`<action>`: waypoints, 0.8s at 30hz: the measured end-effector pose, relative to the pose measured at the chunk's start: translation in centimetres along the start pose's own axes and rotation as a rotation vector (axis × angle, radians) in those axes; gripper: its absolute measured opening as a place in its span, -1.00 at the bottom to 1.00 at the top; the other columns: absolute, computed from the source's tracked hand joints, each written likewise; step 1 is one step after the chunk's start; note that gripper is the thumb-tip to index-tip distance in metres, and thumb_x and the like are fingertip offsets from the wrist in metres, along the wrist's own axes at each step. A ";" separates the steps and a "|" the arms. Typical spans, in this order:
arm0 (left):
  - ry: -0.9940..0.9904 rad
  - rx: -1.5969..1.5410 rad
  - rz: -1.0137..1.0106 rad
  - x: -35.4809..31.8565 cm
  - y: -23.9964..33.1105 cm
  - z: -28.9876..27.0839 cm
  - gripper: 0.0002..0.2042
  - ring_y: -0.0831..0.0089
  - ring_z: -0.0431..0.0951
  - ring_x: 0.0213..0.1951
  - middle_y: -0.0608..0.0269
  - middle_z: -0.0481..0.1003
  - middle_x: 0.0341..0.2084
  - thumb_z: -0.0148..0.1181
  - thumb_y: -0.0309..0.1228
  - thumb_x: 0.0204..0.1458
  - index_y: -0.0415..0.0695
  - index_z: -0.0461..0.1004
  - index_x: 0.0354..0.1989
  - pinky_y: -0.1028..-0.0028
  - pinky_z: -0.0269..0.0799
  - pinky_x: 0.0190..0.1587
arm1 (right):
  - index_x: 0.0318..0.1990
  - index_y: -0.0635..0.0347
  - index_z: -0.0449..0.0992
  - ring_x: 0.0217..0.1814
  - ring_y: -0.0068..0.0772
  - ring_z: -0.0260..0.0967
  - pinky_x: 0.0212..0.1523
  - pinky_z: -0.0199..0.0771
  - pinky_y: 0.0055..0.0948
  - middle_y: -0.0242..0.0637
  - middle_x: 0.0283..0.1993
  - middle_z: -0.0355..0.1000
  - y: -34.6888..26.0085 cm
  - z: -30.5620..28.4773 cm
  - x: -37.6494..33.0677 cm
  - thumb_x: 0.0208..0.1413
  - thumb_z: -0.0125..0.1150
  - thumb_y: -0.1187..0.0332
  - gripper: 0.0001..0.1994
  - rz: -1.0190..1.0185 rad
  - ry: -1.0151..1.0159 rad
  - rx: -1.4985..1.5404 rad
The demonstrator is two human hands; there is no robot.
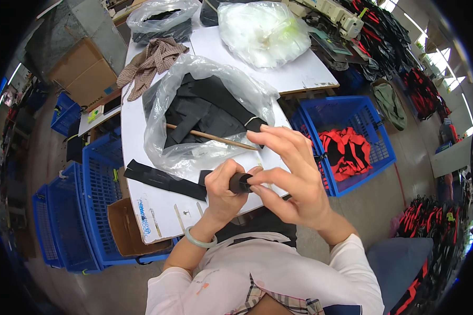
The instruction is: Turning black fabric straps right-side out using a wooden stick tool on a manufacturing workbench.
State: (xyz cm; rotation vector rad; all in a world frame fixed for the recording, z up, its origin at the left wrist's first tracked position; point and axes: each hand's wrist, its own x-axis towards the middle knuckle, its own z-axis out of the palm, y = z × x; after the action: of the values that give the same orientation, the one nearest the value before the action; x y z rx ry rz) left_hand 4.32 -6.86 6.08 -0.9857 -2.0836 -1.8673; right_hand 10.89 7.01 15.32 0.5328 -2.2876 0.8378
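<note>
My left hand (223,184) is wrapped round a black fabric piece, rolled or tube-shaped (238,182), with its open end turned toward my right. The thumb and index finger of my right hand (297,181) pinch the rim of that end, while its other fingers are spread. Beyond my hands, a clear plastic bag (155,113) stands open, full of black fabric pieces (205,113). A thin wooden stick (210,137) lies across the bag's contents, its near end close to my right fingers. To the left of my left hand, a flat black strip (163,180) rests on the white table (160,210).
Blue plastic crates flank the table; the right one (347,105) holds red and black fabric. A left crate (97,173) stands near a cardboard box (126,226). A checked cloth (155,60) and a bulging plastic bag (263,34) lie at the far side.
</note>
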 end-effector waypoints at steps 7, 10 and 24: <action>-0.148 0.180 0.147 0.5 -0.5 1.5 -0.73 0.18 0.34 -0.65 0.17 0.29 -0.71 0.31 -0.49 -0.26 -0.17 0.25 -0.60 0.34 0.20 -0.58 | -0.54 0.25 0.42 0.15 -0.05 0.24 0.10 0.16 -0.19 -0.08 0.05 0.38 1.4 -1.3 -1.4 -0.33 0.12 0.57 -0.91 0.104 -0.205 -0.069; -0.303 0.140 0.159 1.2 0.0 2.5 -0.73 0.18 0.35 -0.66 0.17 0.30 -0.72 0.29 -0.41 -0.17 -0.14 0.25 -0.62 0.33 0.20 -0.59 | -0.58 0.26 0.40 0.12 -0.10 0.28 0.07 0.21 -0.27 -0.09 0.00 0.42 2.6 -2.7 -2.0 -0.30 0.11 0.57 -0.95 0.270 -0.173 0.259; -0.164 0.066 0.028 2.4 -0.1 1.8 -0.80 0.23 0.40 -0.62 0.12 0.35 -0.67 0.21 -0.67 -0.30 -0.21 0.31 -0.52 0.43 0.25 -0.55 | -0.17 0.26 0.48 -0.14 -0.41 0.25 -0.13 0.23 -0.49 -0.32 -0.24 0.35 2.8 -1.3 -2.3 -0.37 0.42 0.45 -0.54 0.323 0.040 0.396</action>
State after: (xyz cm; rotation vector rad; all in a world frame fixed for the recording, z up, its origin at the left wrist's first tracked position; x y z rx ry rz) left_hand 2.98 -4.33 6.90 -1.1814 -2.1932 -1.7458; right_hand 11.59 10.23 13.32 0.3102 -2.2092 1.4630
